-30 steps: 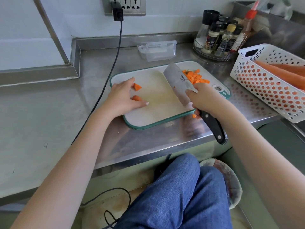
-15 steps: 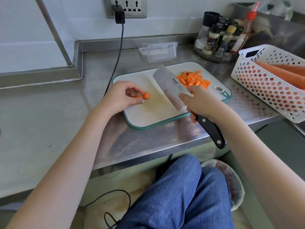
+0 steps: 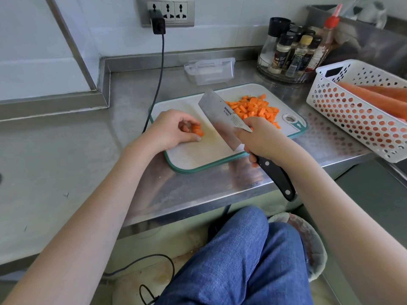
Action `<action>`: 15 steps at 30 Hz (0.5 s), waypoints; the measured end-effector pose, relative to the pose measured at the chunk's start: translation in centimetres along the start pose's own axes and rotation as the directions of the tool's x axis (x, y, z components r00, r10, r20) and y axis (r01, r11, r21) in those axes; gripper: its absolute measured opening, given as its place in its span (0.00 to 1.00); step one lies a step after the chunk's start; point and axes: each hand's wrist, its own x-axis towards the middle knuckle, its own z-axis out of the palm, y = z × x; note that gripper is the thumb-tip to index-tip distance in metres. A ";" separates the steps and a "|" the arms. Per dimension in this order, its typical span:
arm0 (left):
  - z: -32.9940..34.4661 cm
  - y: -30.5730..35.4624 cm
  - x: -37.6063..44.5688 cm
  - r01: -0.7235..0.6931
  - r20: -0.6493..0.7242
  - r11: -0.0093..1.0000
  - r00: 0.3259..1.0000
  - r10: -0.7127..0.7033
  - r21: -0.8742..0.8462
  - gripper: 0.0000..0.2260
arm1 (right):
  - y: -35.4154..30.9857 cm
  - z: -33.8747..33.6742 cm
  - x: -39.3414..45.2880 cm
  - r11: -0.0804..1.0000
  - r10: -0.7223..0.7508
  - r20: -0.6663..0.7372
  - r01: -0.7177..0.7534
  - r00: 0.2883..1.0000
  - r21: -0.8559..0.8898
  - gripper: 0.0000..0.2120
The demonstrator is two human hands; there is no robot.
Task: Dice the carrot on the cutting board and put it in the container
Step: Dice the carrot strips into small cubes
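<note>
A white cutting board (image 3: 198, 155) with a green rim lies on the steel counter. My left hand (image 3: 171, 128) pinches small carrot pieces (image 3: 197, 129) on the board's left side. My right hand (image 3: 262, 139) grips the black handle of a cleaver (image 3: 220, 119), whose blade slants above the middle of the board. A pile of diced carrot (image 3: 253, 108) sits on the board's far right part. A clear plastic container (image 3: 210, 70) stands just behind the board.
A white perforated basket (image 3: 352, 111) with whole carrots (image 3: 378, 95) sits at the right. A round rack of spice bottles (image 3: 293, 53) stands at the back right. A black cable (image 3: 157, 80) runs from the wall socket down past the board's left edge.
My left hand went from lying flat by two carrot pieces to gathering and pinching them. The cleaver shifted left, uncovering the diced pile.
</note>
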 end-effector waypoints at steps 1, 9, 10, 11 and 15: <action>0.1 0.2 -0.1 -0.016 -0.016 1.000 1.000 0.016 0.001 0.17 | 0.0 0.0 -0.1 1.000 0.001 0.005 -0.001 1.000 0.003 0.07; 0.7 0.6 -0.7 -0.076 -0.030 0.994 0.997 0.074 -0.076 0.16 | 0.4 -0.1 -0.2 0.999 0.005 0.012 -0.006 1.000 0.036 0.08; 0.7 0.4 -0.7 -0.085 -0.024 0.994 0.996 0.084 -0.070 0.16 | 0.4 -0.1 -0.3 0.999 0.004 0.013 -0.005 1.000 0.041 0.08; 0.8 0.4 -0.6 -0.095 -0.016 0.994 0.995 0.095 -0.056 0.17 | 0.5 0.0 -0.3 0.999 0.004 0.016 -0.005 1.000 0.041 0.08; 1.0 0.0 -0.5 -0.103 -0.020 0.994 0.995 0.102 -0.037 0.16 | 0.4 0.0 -0.4 0.999 0.009 0.023 -0.010 1.000 0.046 0.08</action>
